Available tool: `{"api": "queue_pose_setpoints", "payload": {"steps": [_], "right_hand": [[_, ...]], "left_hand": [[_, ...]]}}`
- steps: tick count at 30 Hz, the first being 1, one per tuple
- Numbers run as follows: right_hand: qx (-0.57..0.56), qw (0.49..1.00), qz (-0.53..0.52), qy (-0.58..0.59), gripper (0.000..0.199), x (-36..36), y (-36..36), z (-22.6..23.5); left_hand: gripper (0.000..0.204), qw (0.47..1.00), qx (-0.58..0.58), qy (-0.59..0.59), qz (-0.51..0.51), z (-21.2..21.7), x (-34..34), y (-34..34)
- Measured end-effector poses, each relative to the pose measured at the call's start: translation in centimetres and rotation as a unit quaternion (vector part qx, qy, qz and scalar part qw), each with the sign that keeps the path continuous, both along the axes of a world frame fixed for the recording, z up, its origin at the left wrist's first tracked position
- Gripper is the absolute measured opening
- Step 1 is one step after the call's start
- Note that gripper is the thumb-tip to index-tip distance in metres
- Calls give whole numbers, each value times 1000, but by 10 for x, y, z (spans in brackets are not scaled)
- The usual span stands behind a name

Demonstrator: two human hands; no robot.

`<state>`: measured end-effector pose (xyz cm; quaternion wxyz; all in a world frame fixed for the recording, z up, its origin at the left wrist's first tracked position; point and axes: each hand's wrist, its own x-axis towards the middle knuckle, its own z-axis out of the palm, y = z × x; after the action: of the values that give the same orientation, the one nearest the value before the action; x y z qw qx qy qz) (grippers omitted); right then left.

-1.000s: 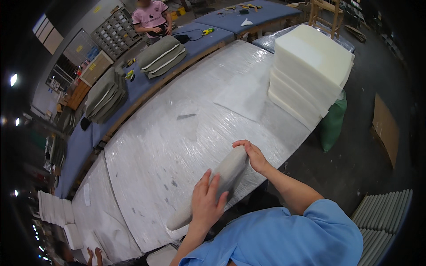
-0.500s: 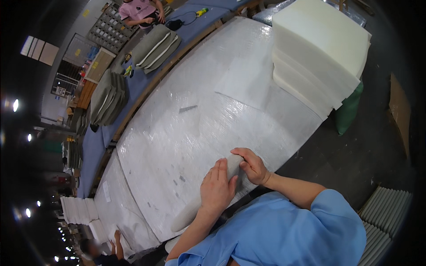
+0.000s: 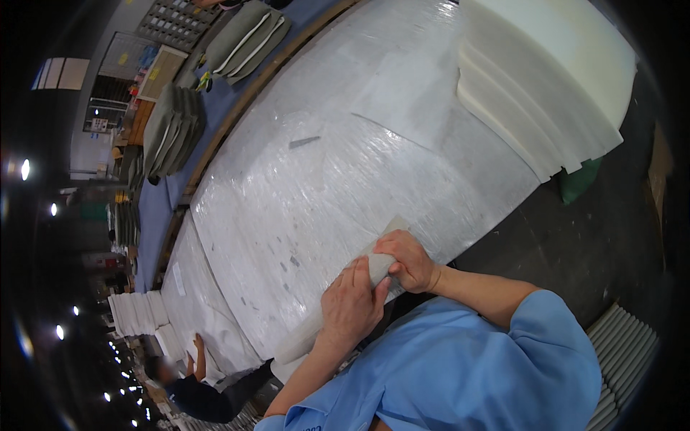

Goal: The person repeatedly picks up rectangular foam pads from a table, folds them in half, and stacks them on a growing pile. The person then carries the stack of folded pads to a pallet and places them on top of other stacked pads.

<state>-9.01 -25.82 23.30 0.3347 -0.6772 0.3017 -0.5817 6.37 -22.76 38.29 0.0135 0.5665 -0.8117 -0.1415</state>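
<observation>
Two hands, left hand (image 3: 352,305) and right hand (image 3: 406,260), clamped around one rolled white sheet (image 3: 327,316) at near table (image 3: 302,187) edge; one foam stack (image 3: 546,79) far right.

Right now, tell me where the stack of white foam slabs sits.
In the head view the stack of white foam slabs sits at the upper right, on the far right end of the plastic-covered table, above a green bag on the floor.
</observation>
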Motion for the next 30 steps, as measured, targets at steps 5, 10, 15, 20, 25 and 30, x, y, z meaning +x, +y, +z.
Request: {"api": "queue_pose_setpoints", "payload": {"steps": [5, 10, 15, 20, 25, 30], "right_hand": [[50, 998, 7, -24, 55, -5, 6, 4], [158, 974, -8, -165, 58, 5, 15, 5], [113, 985, -31, -125, 69, 10, 11, 1], [66, 990, -99, -82, 66, 22, 3, 0], [66, 988, -109, -84, 61, 25, -5, 4], [89, 991, -69, -79, 52, 20, -8, 6]], "left_hand": [[53, 1000, 8, 8, -1, -2, -2, -1], [54, 1000, -23, 18, -10, -4, -2, -4], [54, 991, -98, -3, -91, -6, -3, -10], [51, 995, -78, 1, -60, -10, -5, -8], [45, 998, -56, -1, -42, -13, -5, -6], [41, 998, -43, -6, -44, -12, -8, -3]]}}
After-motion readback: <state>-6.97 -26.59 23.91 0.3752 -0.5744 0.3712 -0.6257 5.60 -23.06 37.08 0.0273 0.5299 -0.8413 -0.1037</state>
